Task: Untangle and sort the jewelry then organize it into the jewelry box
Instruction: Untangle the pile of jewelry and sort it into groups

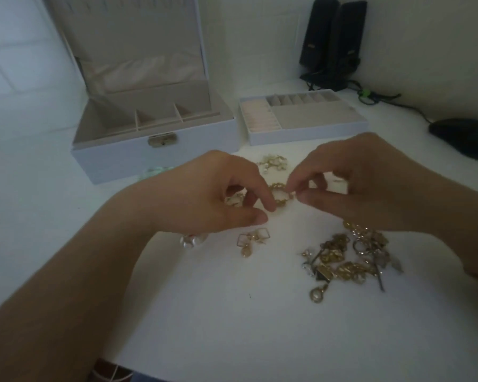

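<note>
Two black speakers [333,42] are standing side by side at the back of my white table [232,312], against the wall [425,37]; their cables [370,96] are trailing to the right; a black mouse [465,139] is lying near the right edge.

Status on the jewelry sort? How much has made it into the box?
Early. Done: jewelry box open, insert tray set out beside it, a few pieces pulled apart, such as the pearl cluster and square-frame earrings. In hand: both the left hand and right hand work a gold hoop. Left: tangled pile; no jewelry visible in any compartment.
</note>
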Tool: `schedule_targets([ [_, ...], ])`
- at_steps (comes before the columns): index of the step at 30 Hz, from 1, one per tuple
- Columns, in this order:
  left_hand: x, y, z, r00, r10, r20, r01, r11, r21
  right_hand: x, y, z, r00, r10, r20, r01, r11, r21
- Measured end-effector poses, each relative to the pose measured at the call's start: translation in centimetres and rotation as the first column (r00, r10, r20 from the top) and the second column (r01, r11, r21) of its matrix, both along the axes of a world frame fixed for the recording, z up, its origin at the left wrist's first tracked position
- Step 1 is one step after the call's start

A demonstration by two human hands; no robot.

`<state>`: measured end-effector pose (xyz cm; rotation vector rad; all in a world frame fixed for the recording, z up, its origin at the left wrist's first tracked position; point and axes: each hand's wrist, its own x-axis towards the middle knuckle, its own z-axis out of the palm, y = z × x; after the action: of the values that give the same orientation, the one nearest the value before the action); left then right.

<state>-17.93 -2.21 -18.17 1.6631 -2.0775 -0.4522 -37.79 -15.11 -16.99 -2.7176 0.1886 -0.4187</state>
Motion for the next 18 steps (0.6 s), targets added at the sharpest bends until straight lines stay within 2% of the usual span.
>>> schedule_targets([
  [4,-0.4,-0.1,-0.5,0.994,-0.072,0.081,0.067,0.996,0.065,-1.8,-1.7,-0.1,0.983,0.11,-0.15,-0.114,0.993,-0.021],
  [6,-0.4,0.0,-0.7,0.993,-0.095,0.075,0.087,0.991,0.101,-2.3,-2.5,-0.3,0.968,0.156,-0.199,-0.16,0.987,-0.003],
  [12,0.1,0.2,-0.7,0.989,-0.126,0.076,0.118,0.988,0.099,-2.8,-3.2,-0.8,0.941,0.236,-0.242,-0.233,0.972,0.04],
  [18,0.3,0.3,-0.4,0.988,-0.122,0.098,0.117,0.992,0.056,-2.2,-2.5,-1.4,0.922,0.266,-0.28,-0.275,0.961,0.007],
])
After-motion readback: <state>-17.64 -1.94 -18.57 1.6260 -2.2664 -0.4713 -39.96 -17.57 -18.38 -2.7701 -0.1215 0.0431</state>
